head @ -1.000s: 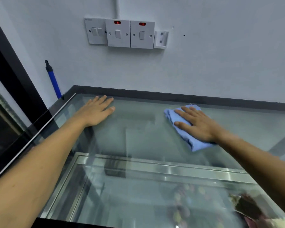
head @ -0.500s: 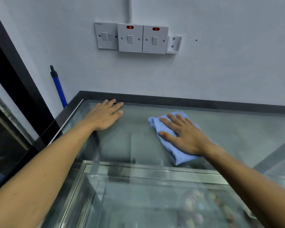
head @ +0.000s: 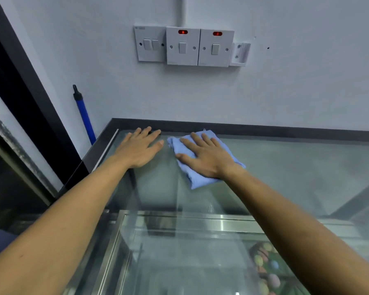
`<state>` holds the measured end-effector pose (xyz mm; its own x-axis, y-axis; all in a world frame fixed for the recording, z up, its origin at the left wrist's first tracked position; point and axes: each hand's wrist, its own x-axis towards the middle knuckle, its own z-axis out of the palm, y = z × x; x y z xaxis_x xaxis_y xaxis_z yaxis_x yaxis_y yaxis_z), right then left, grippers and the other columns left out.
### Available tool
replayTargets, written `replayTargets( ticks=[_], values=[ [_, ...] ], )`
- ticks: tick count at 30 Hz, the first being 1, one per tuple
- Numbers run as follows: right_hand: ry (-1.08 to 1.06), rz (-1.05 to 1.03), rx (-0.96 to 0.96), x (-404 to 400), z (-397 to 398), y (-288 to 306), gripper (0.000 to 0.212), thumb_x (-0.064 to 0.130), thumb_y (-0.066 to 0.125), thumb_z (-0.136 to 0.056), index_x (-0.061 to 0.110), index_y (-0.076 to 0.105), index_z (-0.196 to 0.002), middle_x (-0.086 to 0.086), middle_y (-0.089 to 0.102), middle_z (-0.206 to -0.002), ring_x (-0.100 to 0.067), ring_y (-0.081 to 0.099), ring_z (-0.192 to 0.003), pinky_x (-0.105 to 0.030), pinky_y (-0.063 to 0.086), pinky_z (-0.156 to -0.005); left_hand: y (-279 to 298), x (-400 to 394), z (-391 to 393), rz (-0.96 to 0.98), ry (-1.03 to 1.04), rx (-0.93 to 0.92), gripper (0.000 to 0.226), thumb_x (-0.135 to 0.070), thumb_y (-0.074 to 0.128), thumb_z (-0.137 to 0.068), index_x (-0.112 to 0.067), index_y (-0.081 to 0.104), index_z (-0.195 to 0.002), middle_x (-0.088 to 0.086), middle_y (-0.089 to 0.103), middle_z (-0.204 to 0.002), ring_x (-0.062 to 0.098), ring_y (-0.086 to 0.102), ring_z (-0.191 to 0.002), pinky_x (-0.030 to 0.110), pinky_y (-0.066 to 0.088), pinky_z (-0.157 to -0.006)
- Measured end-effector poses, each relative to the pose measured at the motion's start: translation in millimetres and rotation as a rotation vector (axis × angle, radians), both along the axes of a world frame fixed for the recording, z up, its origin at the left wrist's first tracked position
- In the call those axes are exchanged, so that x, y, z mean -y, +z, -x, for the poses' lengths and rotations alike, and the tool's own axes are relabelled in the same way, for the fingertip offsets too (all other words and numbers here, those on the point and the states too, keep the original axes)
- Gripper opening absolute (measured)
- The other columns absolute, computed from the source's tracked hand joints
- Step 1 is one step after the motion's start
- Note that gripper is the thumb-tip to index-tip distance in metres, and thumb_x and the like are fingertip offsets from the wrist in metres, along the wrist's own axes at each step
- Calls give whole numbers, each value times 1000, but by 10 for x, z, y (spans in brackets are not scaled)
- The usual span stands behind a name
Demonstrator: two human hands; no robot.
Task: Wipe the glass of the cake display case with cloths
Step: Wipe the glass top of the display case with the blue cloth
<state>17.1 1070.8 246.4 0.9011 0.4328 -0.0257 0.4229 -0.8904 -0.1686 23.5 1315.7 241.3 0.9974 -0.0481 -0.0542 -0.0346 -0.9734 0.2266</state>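
Note:
The glass top (head: pixel 285 177) of the cake display case fills the lower part of the head view, with a dark frame along its far edge. A folded light blue cloth (head: pixel 195 177) lies on the glass near the far left corner. My right hand (head: pixel 205 157) presses flat on the cloth with straight fingers. Just left of it, my left hand (head: pixel 139 149) rests flat on the bare glass, its fingertips close to the dark frame. The two hands nearly touch.
A white wall stands right behind the case, with a row of switch plates (head: pixel 183 46) above. A blue broom handle (head: pixel 84 119) leans in the corner at left. Coloured sweets (head: pixel 264 271) show through the glass below right. A dark doorway is at far left.
My right hand has slid the blue cloth leftward and toward the wall, ending next to my left hand. My left hand has stayed on the glass.

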Motion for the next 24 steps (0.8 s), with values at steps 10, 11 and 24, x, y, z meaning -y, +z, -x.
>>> replayTargets(
  ticks=[10,11,24],
  values=[
    [-421,30,24,1466,-349,39,105,96,7,-76,38,21,-162,-2,15,-172,-29,13,-158,-49,9,-127,28,-411,72,-54,-90,-20,74,-75,19,-99,-43,3,-164,-6,-4,-174,21,-6,-160,45,-5,-130],
    [-493,42,32,1333,-543,33,92,87,15,-87,36,20,-163,-4,15,-172,-32,13,-157,-52,10,-126,13,-429,86,-57,-90,-9,75,-75,18,-99,-42,3,-164,-6,-4,-174,20,-6,-160,46,-6,-130],
    [-2,11,18,583,563,-18,93,95,2,-78,51,14,-159,12,10,-172,-13,4,-159,-38,2,-129,34,-662,30,0,-39,-11,61,-55,8,-108,-36,4,-166,-4,-4,-174,22,-5,-160,43,-2,-130]
  ],
)
